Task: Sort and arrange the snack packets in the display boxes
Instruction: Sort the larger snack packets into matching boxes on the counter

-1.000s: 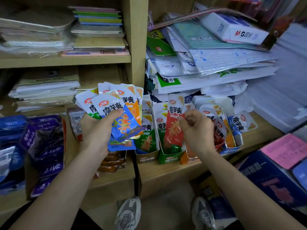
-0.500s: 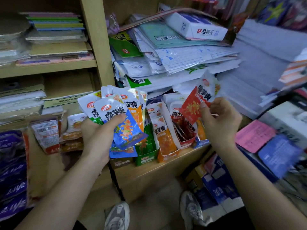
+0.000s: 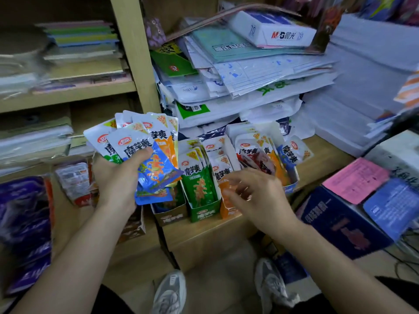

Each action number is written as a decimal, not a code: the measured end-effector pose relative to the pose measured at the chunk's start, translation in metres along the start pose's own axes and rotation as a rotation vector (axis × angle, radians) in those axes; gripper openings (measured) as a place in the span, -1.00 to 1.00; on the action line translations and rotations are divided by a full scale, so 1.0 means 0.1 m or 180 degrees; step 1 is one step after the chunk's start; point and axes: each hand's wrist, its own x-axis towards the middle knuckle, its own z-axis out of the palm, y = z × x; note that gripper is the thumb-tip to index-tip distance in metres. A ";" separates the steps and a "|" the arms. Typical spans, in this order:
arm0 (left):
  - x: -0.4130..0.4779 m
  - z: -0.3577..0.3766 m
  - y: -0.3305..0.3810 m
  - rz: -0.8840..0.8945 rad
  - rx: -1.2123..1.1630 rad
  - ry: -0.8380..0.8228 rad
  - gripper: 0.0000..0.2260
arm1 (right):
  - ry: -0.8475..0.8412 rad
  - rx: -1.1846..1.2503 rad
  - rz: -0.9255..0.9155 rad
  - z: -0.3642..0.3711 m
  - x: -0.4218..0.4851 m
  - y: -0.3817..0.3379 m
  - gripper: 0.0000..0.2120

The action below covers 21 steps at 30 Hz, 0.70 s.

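My left hand [image 3: 118, 177] grips a fanned bunch of snack packets [image 3: 145, 148], blue, orange and green ones, held up left of the display boxes. On the low shelf stand a green display box [image 3: 205, 211] with green packets, an orange box [image 3: 227, 209] beside it, and a box with red packets [image 3: 256, 159] further right. A brown box [image 3: 170, 217] sits below the held bunch. My right hand [image 3: 258, 196] hovers in front of the orange and red boxes, blurred, fingers loose and empty.
A tall pile of paper packs and plastic folders [image 3: 249, 71] leans behind the boxes. Purple packets [image 3: 25, 223] fill the left edge. A dark blue carton [image 3: 340, 223] with pink and blue pads stands at the right. My shoes [image 3: 170, 291] are on the floor below.
My right hand held a red packet one second and half a second ago; now it holds nothing and has dropped lower, toward the left. The left hand's bunch stayed put.
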 end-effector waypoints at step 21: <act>0.17 -0.36 0.05 -0.0059 0.0002 0.0068 -0.72 | -0.0354 0.0653 0.0181 0.45 0.67 -0.17 -0.64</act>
